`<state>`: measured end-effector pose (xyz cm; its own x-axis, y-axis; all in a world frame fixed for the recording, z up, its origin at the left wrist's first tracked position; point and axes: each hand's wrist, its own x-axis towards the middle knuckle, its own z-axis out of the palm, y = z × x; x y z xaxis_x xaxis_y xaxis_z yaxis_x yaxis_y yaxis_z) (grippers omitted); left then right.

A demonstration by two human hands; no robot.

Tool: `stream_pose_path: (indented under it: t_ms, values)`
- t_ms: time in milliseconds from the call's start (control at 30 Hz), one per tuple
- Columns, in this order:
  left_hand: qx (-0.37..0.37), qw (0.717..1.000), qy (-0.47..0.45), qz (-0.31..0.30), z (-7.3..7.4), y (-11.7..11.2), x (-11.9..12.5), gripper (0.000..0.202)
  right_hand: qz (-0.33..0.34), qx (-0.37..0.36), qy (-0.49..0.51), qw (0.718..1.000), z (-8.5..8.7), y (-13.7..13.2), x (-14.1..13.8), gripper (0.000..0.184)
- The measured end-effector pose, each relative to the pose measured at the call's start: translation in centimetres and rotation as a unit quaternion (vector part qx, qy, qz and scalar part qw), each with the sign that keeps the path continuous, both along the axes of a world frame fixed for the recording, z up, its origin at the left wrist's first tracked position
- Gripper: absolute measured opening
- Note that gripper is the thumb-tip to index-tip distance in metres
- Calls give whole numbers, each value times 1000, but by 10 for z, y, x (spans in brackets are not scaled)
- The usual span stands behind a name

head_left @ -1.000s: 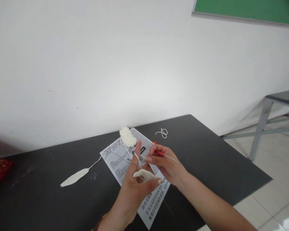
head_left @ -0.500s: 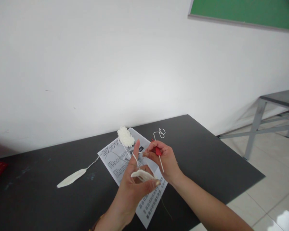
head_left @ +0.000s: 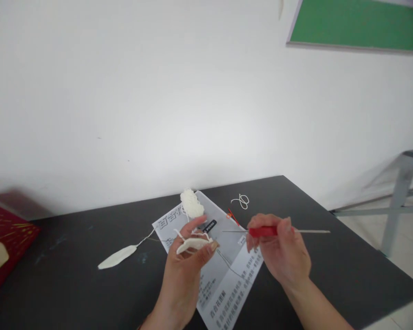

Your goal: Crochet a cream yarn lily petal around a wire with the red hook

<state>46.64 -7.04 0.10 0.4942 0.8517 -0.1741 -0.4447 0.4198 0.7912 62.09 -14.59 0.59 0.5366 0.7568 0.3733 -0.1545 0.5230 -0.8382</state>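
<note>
My left hand (head_left: 186, 270) pinches a small white crocheted piece (head_left: 192, 244) above a printed instruction sheet (head_left: 223, 279), with white yarn looped over its fingers. That yarn runs back to a small white yarn ball (head_left: 192, 203) at the sheet's far edge. My right hand (head_left: 282, 254) holds a crochet hook (head_left: 271, 231) by its red grip, the metal shaft lying level with its left tip pointing at the white piece, a short gap away. A finished white crocheted petal (head_left: 117, 256) with a yarn tail lies on the black table (head_left: 72, 284) to the left.
A short loop of white yarn (head_left: 240, 200) and a small red-orange item (head_left: 231, 215) lie beyond the sheet. A dark red box (head_left: 3, 238) sits at the table's left edge. A white wall stands behind; another table's metal legs (head_left: 395, 206) are at the right.
My right hand has pulled away to the right and turned the hook from slanting downward to level. My left hand curled lower around the white piece. The view shifted slightly.
</note>
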Motion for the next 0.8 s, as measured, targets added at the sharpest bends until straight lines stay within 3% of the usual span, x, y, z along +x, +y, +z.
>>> stream_pose_path:
  t_ms: [100, 233, 800]
  values:
    - [-5, 1000, 23, 9, -5, 4, -1, 28, 35, 18, -29, 999, 0, -6, -4, 30]
    - [-21, 1000, 21, 3, -3, 3, 0, 26, 4, 15, -87, 996, -6, -10, -6, 17]
    - [-17, 999, 32, -17, -3, 2, -2, 23, -3, 2, -137, 991, -8, -10, -10, 17]
